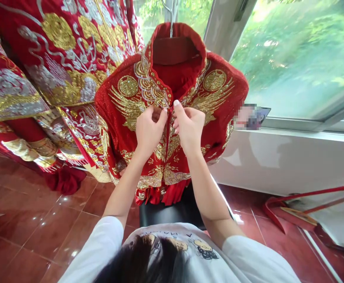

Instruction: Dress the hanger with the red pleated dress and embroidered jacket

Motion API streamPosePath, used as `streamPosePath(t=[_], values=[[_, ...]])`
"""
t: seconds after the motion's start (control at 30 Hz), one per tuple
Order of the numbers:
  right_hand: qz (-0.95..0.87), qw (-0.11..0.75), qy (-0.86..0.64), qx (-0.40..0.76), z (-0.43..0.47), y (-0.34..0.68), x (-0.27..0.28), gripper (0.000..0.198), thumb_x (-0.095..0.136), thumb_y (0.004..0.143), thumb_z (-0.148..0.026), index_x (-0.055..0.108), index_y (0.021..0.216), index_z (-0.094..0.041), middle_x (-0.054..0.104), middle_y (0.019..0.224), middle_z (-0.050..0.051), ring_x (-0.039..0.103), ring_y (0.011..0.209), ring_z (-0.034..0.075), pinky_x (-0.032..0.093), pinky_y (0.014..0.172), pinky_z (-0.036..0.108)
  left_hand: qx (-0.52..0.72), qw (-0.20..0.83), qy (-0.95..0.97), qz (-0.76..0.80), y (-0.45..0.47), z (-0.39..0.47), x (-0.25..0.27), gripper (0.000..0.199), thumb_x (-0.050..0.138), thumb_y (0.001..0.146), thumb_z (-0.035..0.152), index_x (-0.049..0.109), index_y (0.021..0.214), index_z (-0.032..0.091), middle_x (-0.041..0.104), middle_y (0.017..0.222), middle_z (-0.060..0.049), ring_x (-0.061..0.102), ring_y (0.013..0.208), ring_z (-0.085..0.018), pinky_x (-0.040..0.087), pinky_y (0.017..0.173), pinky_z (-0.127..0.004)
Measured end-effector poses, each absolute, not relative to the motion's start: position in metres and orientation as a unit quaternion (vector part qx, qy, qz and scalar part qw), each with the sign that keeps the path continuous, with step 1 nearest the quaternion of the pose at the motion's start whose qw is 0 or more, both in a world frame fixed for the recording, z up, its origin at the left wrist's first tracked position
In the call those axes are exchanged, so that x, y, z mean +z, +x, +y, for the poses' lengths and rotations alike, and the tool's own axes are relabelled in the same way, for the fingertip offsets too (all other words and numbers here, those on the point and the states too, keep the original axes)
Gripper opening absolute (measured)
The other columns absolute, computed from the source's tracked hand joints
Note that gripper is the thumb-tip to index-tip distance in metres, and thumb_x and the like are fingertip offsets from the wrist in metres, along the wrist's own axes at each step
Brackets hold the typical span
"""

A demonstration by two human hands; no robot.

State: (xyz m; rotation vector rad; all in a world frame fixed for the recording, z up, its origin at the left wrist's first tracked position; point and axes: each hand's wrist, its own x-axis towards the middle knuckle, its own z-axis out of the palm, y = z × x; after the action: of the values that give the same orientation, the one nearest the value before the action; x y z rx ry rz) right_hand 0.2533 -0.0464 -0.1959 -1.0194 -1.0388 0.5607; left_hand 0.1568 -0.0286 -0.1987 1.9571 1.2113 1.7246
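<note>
A red jacket point(219, 118) with gold and silver embroidery hangs on a hanger point(171, 49) right in front of me. Its stand-up collar gapes at the top, while the two front edges meet below. My left hand point(151, 127) pinches the left front edge just under the collar, thumb against fingertips. Opposite it, my right hand point(189, 125) pinches the other edge, with its thumb pointing up. Between the hands the edges almost touch; whatever small fastening the fingertips hold is too hidden to make out. Red tassels point(172, 194) hang below the hem.
Other red embroidered garments point(71, 59) hang close by on the left. Behind the jacket are windows point(302, 59) and a sill point(302, 135). A black seat point(166, 214) stands below, and a red-edged object point(316, 220) rests on the tiled floor point(39, 220) at right.
</note>
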Motion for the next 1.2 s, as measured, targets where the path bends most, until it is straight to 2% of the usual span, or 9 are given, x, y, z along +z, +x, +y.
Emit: streamPosePath(t=[0.2,0.37,0.5,0.67,0.87,1.03,1.2], values=[[-0.464,0.712,-0.471,0.237,-0.038,0.252,-0.194,0.046,0.061,0.079,-0.053,0.046,0.052,-0.018,0.042,0.043,-0.005,0.036,0.041,0.005,0.030,0.042,0.021,0.574,0.079,0.687,0.439,0.159,-0.036,-0.184,0.030,0.054,0.089,0.046,0.058,0.077,0.018,0.064,0.077,-0.003,0.057,0.071,-0.014,0.043,0.068,-0.027],[-0.488,0.705,-0.469,0.212,-0.036,0.255,-0.194,0.041,0.059,0.082,-0.039,0.044,0.050,-0.018,0.042,0.046,-0.005,0.036,0.044,0.005,0.029,0.045,0.021,0.512,0.074,0.704,0.487,0.165,-0.040,-0.181,0.040,0.047,0.091,0.049,0.055,0.067,0.019,0.060,0.063,-0.001,0.051,0.058,-0.012,0.039,0.061,-0.027],[-0.499,0.691,-0.471,0.227,-0.036,0.256,-0.199,0.036,0.056,0.082,-0.033,0.046,0.051,-0.018,0.044,0.046,-0.004,0.036,0.044,0.006,0.029,0.047,0.023,0.478,0.082,0.704,0.519,0.168,-0.040,-0.185,0.038,0.048,0.091,0.041,0.055,0.061,0.018,0.060,0.063,-0.003,0.049,0.055,-0.014,0.036,0.058,-0.029],[-0.499,0.686,-0.499,0.179,-0.037,0.257,-0.199,0.036,0.054,0.082,-0.031,0.044,0.050,-0.018,0.043,0.048,-0.004,0.035,0.047,0.007,0.026,0.049,0.024,0.526,0.114,0.696,0.474,0.170,-0.035,-0.191,0.037,0.056,0.086,0.041,0.055,0.058,0.018,0.058,0.059,-0.003,0.044,0.052,-0.013,0.030,0.055,-0.028],[-0.541,0.624,-0.557,0.092,-0.033,0.263,-0.196,0.037,0.054,0.081,-0.033,0.040,0.049,-0.020,0.042,0.048,-0.003,0.033,0.049,0.009,0.024,0.052,0.027,0.545,0.205,0.696,0.420,0.168,-0.028,-0.201,0.033,0.056,0.082,0.035,0.054,0.055,0.017,0.054,0.053,0.000,0.044,0.050,-0.010,0.028,0.051,-0.024],[-0.542,0.612,-0.574,0.041,-0.035,0.270,-0.202,0.033,0.045,0.081,-0.023,0.033,0.050,-0.021,0.035,0.048,-0.004,0.029,0.049,0.010,0.020,0.054,0.029,0.490,0.296,0.682,0.456,0.158,-0.025,-0.251,0.031,0.051,0.080,0.031,0.053,0.052,0.017,0.049,0.045,0.003,0.042,0.045,-0.010,0.029,0.048,-0.024],[-0.531,0.621,-0.577,0.000,-0.043,0.278,-0.204,0.036,0.043,0.081,-0.025,0.026,0.050,-0.022,0.029,0.046,-0.004,0.026,0.047,0.010,0.017,0.052,0.029,0.416,0.394,0.640,0.511,0.147,-0.034,-0.354,0.027,0.055,0.072,0.026,0.054,0.046,0.019,0.050,0.041,0.001,0.041,0.039,-0.011,0.029,0.045,-0.027]])
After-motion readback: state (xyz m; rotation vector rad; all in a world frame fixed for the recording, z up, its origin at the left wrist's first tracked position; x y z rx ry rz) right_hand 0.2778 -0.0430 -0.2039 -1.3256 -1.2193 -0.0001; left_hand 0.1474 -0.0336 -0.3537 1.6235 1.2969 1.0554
